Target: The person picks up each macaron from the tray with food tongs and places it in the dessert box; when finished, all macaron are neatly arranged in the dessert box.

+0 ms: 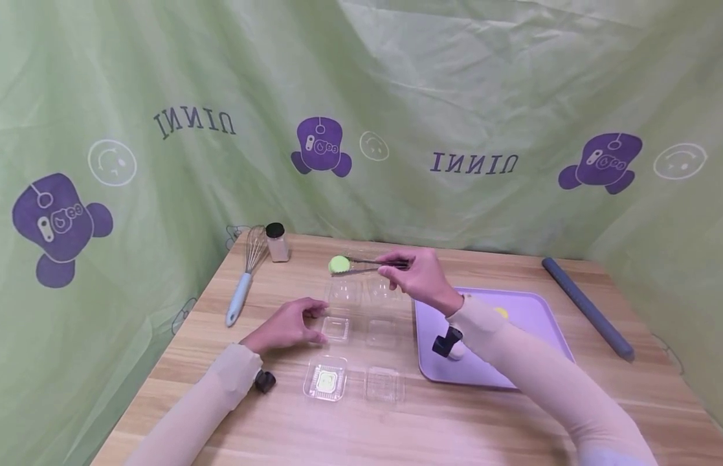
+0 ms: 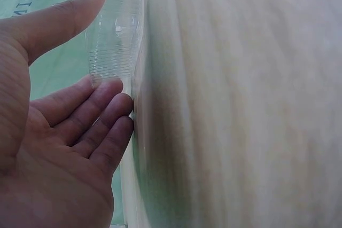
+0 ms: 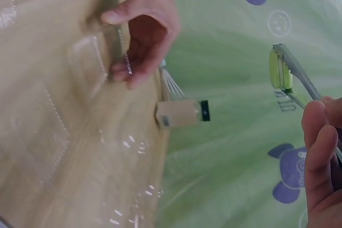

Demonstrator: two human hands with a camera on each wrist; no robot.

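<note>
My right hand (image 1: 416,275) pinches dark tongs (image 1: 369,263) above the far side of the clear plastic boxes. A round green macaron (image 1: 339,265) sits between the tong tips, held in the air; its layered edge shows in the right wrist view. By the left side of a clear plastic box (image 1: 336,329) is my left hand (image 1: 288,325), thumb spread from the fingers. In the left wrist view its fingertips touch or nearly touch the ribbed wall of the clear box (image 2: 112,52). A nearer clear box (image 1: 326,378) has a pale patch at its bottom.
A lilac tray (image 1: 547,323) on the right bears a yellow round piece (image 1: 501,312) and a whitish one (image 1: 456,351), partly behind my right sleeve. Beyond it lies a grey-blue rod (image 1: 588,307). A whisk (image 1: 244,278) and a black-lidded jar (image 1: 278,243) are at the back left.
</note>
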